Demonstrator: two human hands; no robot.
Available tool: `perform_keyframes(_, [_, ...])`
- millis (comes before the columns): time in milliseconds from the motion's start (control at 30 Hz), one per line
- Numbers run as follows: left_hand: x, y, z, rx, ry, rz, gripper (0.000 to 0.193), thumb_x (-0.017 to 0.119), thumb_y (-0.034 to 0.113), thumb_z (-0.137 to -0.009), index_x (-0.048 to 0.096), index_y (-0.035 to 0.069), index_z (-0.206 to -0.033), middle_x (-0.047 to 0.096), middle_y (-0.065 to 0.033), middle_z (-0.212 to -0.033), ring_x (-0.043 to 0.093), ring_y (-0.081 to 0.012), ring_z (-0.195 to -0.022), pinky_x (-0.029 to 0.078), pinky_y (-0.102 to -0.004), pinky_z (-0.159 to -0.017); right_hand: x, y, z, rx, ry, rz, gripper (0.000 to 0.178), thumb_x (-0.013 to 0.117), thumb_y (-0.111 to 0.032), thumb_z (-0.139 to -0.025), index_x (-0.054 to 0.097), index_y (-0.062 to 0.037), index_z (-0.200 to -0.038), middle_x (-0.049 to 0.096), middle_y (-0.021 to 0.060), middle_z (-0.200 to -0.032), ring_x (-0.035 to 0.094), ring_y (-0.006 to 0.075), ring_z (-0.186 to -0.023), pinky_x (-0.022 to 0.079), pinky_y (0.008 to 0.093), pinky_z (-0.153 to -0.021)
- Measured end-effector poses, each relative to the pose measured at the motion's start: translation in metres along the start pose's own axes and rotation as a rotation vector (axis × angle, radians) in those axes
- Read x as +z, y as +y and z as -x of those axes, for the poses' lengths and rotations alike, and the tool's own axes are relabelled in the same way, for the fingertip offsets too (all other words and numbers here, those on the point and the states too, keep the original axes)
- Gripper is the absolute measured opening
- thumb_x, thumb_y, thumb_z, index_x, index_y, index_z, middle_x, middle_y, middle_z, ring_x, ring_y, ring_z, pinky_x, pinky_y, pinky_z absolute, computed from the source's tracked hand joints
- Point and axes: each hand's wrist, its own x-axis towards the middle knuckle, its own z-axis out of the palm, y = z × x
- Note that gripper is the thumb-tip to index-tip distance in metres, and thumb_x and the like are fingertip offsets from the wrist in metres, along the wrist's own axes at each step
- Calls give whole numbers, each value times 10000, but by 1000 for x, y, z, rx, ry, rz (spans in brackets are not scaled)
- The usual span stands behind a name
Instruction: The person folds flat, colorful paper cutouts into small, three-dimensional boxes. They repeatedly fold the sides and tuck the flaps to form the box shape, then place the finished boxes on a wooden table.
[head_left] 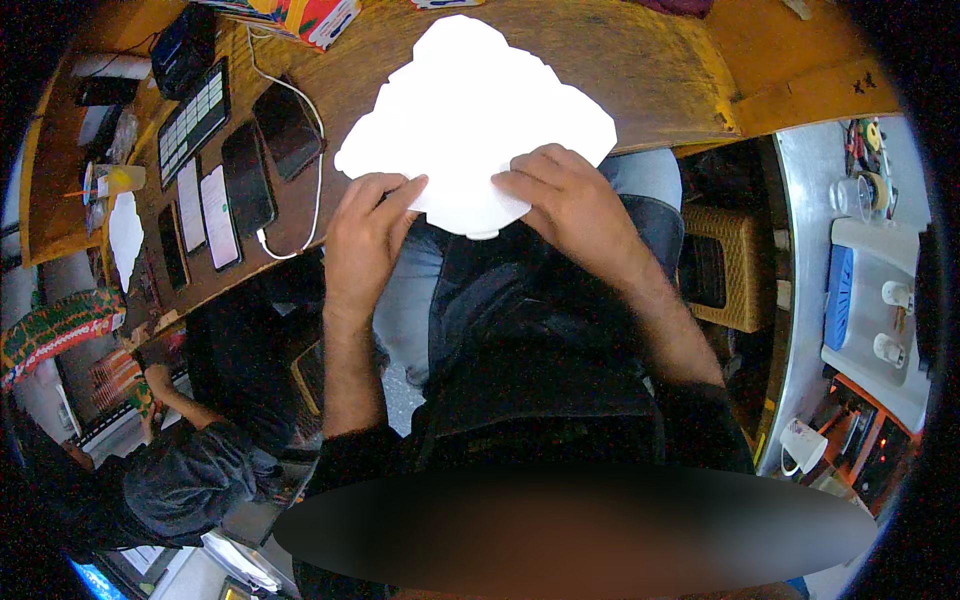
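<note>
A flat, bright white piece with a stepped, uneven outline [480,120] spans the space between my two hands, partly over the table edge and partly over my lap. It looks like paper or card, but the glare hides any surface detail. My left hand [368,215] pinches its near left edge between thumb and fingers. On the near right side, my right hand [575,205] grips it the same way, the thumb near the middle and the fingers laid on top.
Several phones, including a black one [248,178], and a tablet [195,122] lie on the wooden table [640,70] at left, beside a white cable [320,190]. A drink cup [118,180] stands farther left. Another person's arm [190,400] is at lower left. A woven stool [735,265] stands at right.
</note>
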Motion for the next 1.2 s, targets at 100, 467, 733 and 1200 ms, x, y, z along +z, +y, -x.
perform_keyframes(100, [-1,-3,-5,4,17,23,339,819,61,-896,813,78,-1235,767,-132,-1185,708,-354,-1125,577,-471,-985,-7,5,-9,20,23,-118,389,826,-105,-871,759,-60,-1252,741,121,-1209,676,353,-1181,559,483,-1054])
perform_keyframes(467, [-9,-20,-41,-243,-106,194,319,763,321,-1047,825,29,-1159,801,-199,-982,775,-384,-919,585,-457,-827,-11,40,-51,219,-19,-276,470,752,-504,-1032,796,-37,-1049,767,203,-883,745,438,-829,587,516,-777])
perform_keyframes(733, [-2,-44,-70,-419,-290,384,470,762,438,-1034,799,8,-1221,822,-204,-983,811,-319,-913,602,-439,-831,0,57,-76,459,7,-195,619,842,-567,-947,792,-16,-1223,811,251,-1088,803,390,-997,602,481,-908])
perform_keyframes(1200, [-7,-25,-94,-389,-376,79,686,893,672,-823,861,27,-1053,777,-188,-792,772,-327,-751,590,-479,-750,-17,66,-70,342,-195,-445,520,827,-465,-993,779,-10,-1239,802,218,-1048,773,310,-969,592,436,-873])
